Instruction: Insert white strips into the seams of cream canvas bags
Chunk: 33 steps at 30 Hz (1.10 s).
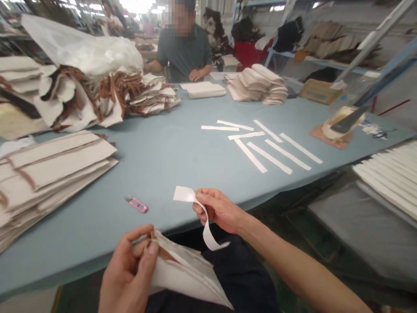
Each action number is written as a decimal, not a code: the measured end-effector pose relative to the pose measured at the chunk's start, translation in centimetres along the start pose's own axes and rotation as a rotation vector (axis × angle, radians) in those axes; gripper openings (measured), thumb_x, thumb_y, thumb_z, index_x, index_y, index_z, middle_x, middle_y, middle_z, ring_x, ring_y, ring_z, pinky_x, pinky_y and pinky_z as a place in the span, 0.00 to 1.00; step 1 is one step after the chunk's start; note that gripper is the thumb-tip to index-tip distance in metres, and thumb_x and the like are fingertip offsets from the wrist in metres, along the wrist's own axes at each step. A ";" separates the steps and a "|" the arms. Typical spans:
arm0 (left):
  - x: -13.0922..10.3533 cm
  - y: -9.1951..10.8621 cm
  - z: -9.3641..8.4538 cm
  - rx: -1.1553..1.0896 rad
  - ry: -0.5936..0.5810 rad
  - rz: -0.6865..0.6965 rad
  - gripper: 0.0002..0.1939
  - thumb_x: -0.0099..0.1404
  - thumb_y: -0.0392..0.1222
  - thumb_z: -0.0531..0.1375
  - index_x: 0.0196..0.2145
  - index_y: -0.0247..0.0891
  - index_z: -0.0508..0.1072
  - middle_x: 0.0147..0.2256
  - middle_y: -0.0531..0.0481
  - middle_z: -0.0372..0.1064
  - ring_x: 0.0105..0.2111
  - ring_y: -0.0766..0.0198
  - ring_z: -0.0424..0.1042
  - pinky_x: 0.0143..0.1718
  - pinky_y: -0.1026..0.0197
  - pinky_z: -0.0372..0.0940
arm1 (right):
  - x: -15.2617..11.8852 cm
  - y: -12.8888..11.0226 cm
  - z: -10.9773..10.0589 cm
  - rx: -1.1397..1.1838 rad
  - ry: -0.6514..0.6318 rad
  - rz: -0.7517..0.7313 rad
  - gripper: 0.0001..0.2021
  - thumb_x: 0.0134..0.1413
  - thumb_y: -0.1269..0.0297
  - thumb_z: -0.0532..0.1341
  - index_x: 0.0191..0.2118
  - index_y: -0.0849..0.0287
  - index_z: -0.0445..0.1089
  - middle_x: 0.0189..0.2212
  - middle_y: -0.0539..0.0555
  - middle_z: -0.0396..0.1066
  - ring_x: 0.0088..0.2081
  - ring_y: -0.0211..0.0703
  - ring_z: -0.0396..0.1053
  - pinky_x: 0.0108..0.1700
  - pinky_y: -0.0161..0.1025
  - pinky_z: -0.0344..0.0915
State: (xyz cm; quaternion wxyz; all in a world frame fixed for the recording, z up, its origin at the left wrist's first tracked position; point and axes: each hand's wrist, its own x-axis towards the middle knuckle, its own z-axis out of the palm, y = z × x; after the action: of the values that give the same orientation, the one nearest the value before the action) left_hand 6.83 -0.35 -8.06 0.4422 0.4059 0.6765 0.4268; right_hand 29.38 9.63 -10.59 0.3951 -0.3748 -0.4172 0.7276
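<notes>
My left hand [132,265] pinches the corner of a folded off-white fabric piece [185,274], whose edge parts to show a brown inside; the piece hangs over my lap. Just past the table's front edge, my right hand [220,208] is closed on a white strip [208,234], one end sticking out flat to the left and the other curling down. Pink thread snips [137,204] lie on the blue-green table [156,161] beyond my left hand. Several white strips [276,154] are spread on the table at centre right.
Stacked off-white pieces [65,161] lie at the left, with a brown-edged pile [107,95] under clear plastic behind. Across the table sits a person [184,48] near more stacks [257,84]. A tape roll [340,124] stands at the right.
</notes>
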 end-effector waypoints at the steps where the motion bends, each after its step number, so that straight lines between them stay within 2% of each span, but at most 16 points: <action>1: 0.1 0.4 -0.2 0.005 -0.008 -0.002 0.39 0.63 0.74 0.72 0.59 0.42 0.78 0.29 0.52 0.83 0.26 0.58 0.78 0.29 0.63 0.68 | -0.7 0.1 0.9 0.040 -0.043 0.025 0.33 0.52 0.28 0.73 0.34 0.54 0.65 0.25 0.43 0.67 0.22 0.32 0.58 0.25 0.32 0.61; 2: 0.3 0.8 -0.5 0.003 -0.031 -0.005 0.38 0.63 0.72 0.73 0.58 0.41 0.79 0.28 0.53 0.82 0.26 0.58 0.77 0.29 0.63 0.68 | -1.2 0.1 1.6 0.070 -0.079 0.044 0.32 0.53 0.29 0.74 0.34 0.54 0.65 0.24 0.43 0.67 0.22 0.31 0.58 0.25 0.31 0.60; 7: 0.9 1.2 -1.7 -0.131 -0.212 -0.034 0.28 0.62 0.66 0.75 0.44 0.38 0.84 0.26 0.51 0.81 0.24 0.59 0.77 0.29 0.62 0.68 | -2.5 0.2 4.1 0.115 -0.207 0.104 0.31 0.54 0.33 0.77 0.34 0.57 0.69 0.23 0.43 0.68 0.22 0.31 0.59 0.25 0.31 0.57; 10: 0.6 0.9 -2.0 -0.151 -0.197 0.004 0.23 0.65 0.63 0.74 0.36 0.39 0.83 0.24 0.50 0.80 0.23 0.59 0.75 0.27 0.62 0.67 | -2.7 0.6 4.8 0.070 -0.245 0.171 0.29 0.56 0.34 0.76 0.35 0.58 0.72 0.24 0.44 0.70 0.23 0.31 0.59 0.26 0.31 0.55; 12: 0.2 0.8 -2.1 -0.143 -0.213 0.018 0.22 0.67 0.62 0.73 0.31 0.40 0.81 0.22 0.51 0.77 0.21 0.61 0.73 0.25 0.63 0.65 | -2.8 0.7 5.0 0.009 -0.303 0.210 0.32 0.59 0.30 0.72 0.35 0.59 0.73 0.26 0.46 0.71 0.24 0.32 0.60 0.27 0.32 0.57; 14: -0.2 0.7 -2.3 -0.143 -0.250 0.002 0.23 0.67 0.62 0.73 0.28 0.40 0.80 0.20 0.52 0.76 0.19 0.63 0.70 0.23 0.64 0.63 | -2.7 0.6 5.2 -0.069 -0.333 0.175 0.36 0.61 0.23 0.66 0.36 0.60 0.75 0.30 0.50 0.74 0.28 0.35 0.65 0.32 0.34 0.64; 16: -0.5 0.8 -2.5 -0.140 -0.249 -0.016 0.24 0.67 0.62 0.73 0.28 0.39 0.80 0.21 0.52 0.76 0.19 0.65 0.68 0.23 0.66 0.60 | -2.7 0.1 5.5 -0.167 -0.298 0.098 0.37 0.61 0.22 0.66 0.41 0.60 0.76 0.34 0.52 0.76 0.34 0.38 0.70 0.39 0.37 0.68; 18: -0.7 0.8 -2.7 -0.122 -0.240 -0.012 0.24 0.66 0.63 0.74 0.27 0.39 0.80 0.21 0.52 0.75 0.19 0.66 0.66 0.22 0.66 0.59 | -2.6 -0.4 6.1 -0.274 -0.255 0.040 0.33 0.57 0.29 0.73 0.44 0.58 0.76 0.36 0.51 0.76 0.37 0.39 0.70 0.42 0.38 0.69; 20: -0.7 0.8 -2.9 -0.098 -0.231 0.014 0.24 0.65 0.63 0.74 0.27 0.39 0.80 0.21 0.52 0.74 0.20 0.65 0.66 0.23 0.66 0.59 | -2.6 -0.7 6.8 -0.366 -0.239 0.022 0.26 0.57 0.39 0.77 0.43 0.58 0.76 0.35 0.49 0.75 0.36 0.38 0.69 0.41 0.37 0.66; 23: -0.8 0.7 -3.2 -0.053 -0.224 0.067 0.24 0.69 0.62 0.71 0.28 0.39 0.82 0.22 0.51 0.75 0.22 0.63 0.69 0.24 0.65 0.61 | -2.4 -0.7 7.5 -0.389 -0.213 0.008 0.16 0.63 0.50 0.73 0.40 0.58 0.74 0.30 0.45 0.71 0.32 0.36 0.64 0.36 0.35 0.61; 26: -1.1 0.7 -3.4 -0.021 -0.248 0.095 0.23 0.71 0.62 0.70 0.30 0.39 0.84 0.23 0.50 0.77 0.22 0.61 0.71 0.24 0.64 0.62 | -2.2 -0.3 7.9 -0.325 -0.222 0.021 0.14 0.65 0.52 0.71 0.38 0.57 0.72 0.26 0.43 0.67 0.28 0.34 0.60 0.31 0.34 0.58; 30: -1.3 1.2 -3.2 -0.009 -0.126 0.060 0.20 0.68 0.58 0.72 0.27 0.41 0.83 0.24 0.51 0.77 0.24 0.61 0.73 0.28 0.64 0.66 | -2.2 0.0 7.9 -0.361 -0.206 0.059 0.14 0.67 0.53 0.70 0.36 0.57 0.71 0.24 0.42 0.64 0.25 0.33 0.58 0.28 0.33 0.54; 33: -1.0 1.8 -3.2 0.039 -0.156 0.082 0.17 0.63 0.57 0.73 0.28 0.41 0.86 0.24 0.50 0.78 0.24 0.59 0.73 0.27 0.62 0.67 | -2.2 -0.2 7.7 -0.430 -0.180 0.038 0.13 0.68 0.54 0.68 0.37 0.57 0.71 0.23 0.42 0.61 0.25 0.34 0.56 0.28 0.33 0.52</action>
State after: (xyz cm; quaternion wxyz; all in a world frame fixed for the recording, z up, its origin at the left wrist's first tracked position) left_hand 4.41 -1.38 -5.39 0.4678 0.4739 0.6307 0.3984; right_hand 23.64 5.33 -7.03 0.2537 -0.3917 -0.5889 0.6598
